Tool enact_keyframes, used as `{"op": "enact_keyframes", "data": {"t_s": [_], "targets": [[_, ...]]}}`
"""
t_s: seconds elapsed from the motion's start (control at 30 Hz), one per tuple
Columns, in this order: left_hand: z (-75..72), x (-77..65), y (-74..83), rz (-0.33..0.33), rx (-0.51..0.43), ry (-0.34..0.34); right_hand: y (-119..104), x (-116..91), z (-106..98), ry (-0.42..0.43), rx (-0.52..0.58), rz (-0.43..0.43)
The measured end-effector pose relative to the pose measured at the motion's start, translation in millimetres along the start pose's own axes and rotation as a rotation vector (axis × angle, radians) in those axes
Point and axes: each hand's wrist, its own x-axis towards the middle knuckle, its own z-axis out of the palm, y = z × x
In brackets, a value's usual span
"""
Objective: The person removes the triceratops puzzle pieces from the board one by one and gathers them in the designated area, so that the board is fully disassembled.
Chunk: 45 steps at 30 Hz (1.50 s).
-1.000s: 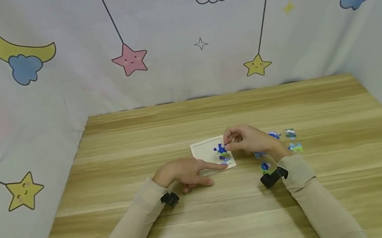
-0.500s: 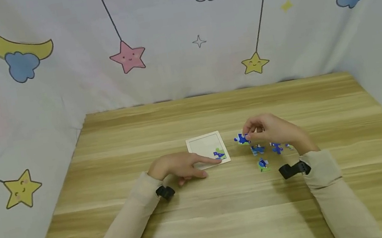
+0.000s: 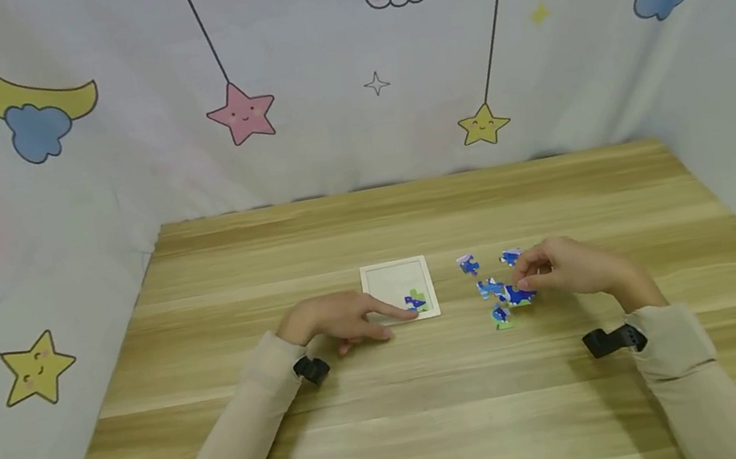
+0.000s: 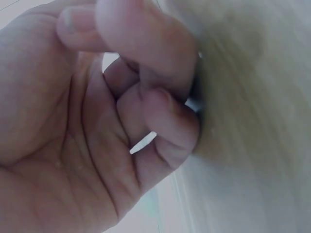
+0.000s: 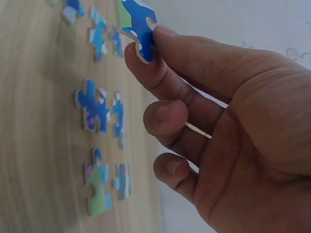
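Note:
My right hand [image 3: 572,268] pinches a blue puzzle piece [image 5: 138,22] with a green edge between thumb and forefinger. It holds the piece over the loose pieces, tilted up in the right wrist view. The other fingers curl without holding anything. On the left, my left hand [image 3: 342,319] lies at the front of a pale square puzzle tray [image 3: 431,284]. Its straight forefinger touches the blue and green section [image 3: 416,301] in the tray's near right corner. In the left wrist view the palm [image 4: 39,121] and bent fingers fill most of the picture.
Loose puzzle pieces lie right of the tray, among them a blue and pink one [image 3: 467,265], a light blue one [image 3: 490,288] and a blue and green one [image 3: 501,316]. In the right wrist view several pieces [image 5: 92,107] lie on the wooden table [image 3: 398,411].
My right hand has moved from over the tray to the right, above the loose pieces, with the puzzle piece still pinched. The left hand has stayed at the tray.

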Motion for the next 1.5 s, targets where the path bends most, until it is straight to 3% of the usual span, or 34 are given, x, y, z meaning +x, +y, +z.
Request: {"op": "enact_keyframes", "data": {"t_s": [0.23, 0.47, 0.73, 0.97, 1.23, 1.5], "targets": [[0.1, -1.9, -0.6, 0.016, 0.014, -0.022, 15, -8, 10, -0.032, 0.004, -0.015], [-5.6, -1.2, -9.9, 0.102, 0.028, -0.024, 20, -9, 16, -0.052, -0.008, -0.004], [-12.7, -5.9, -15.8, 0.016, 0.101, 0.039, 16, -12, 16, -0.033, -0.068, 0.013], [-10.8, -6.6, -16.8, -0.006, 0.098, 0.049, 22, -12, 16, -0.046, -0.088, -0.003], [-12.2, -6.2, -15.2, -0.030, 0.119, 0.071, 17, -12, 14, -0.038, -0.093, 0.038], [-12.7, -5.5, -12.2, -0.042, 0.108, 0.069, -4, 15, 18, -0.018, -0.135, 0.046]]}}
